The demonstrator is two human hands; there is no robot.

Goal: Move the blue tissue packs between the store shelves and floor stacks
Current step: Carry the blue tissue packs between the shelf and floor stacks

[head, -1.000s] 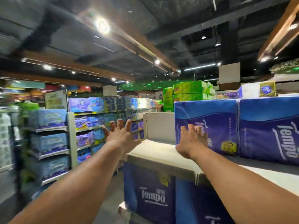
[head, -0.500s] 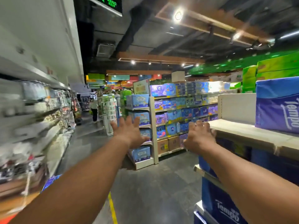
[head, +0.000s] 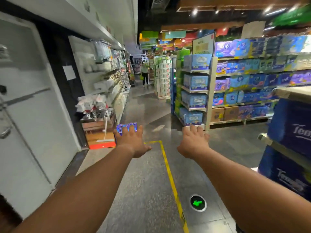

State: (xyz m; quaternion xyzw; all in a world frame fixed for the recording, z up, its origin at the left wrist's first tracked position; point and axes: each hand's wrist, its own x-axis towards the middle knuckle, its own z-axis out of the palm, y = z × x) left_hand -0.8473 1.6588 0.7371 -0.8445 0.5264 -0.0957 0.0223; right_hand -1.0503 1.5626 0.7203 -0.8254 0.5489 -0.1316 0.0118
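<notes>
Both my arms stretch forward over the aisle floor. My left hand point(head: 132, 142) is open with fingers spread and holds nothing. My right hand point(head: 193, 142) is open too, palm down and empty. Just beyond my left fingers a small stack of blue tissue packs point(head: 127, 127) sits on the floor, partly hidden by that hand. At the right edge a shelf unit point(head: 292, 93) holds large dark blue tissue packs point(head: 292, 128) on its lower levels, with more blue packs point(head: 284, 175) below.
A white door and wall point(head: 30, 115) run along the left, then a wooden crate with a mop point(head: 101, 132). A yellow floor line point(head: 168, 170) and a green arrow marker point(head: 198, 202) lie ahead. Tissue shelving point(head: 235, 91) stands across the aisle. A person point(head: 144, 73) stands far down it.
My view has swung left, away from the shelf of blue packs and down toward the aisle floor. Both hands stayed open and empty, moving off the shelf edge.
</notes>
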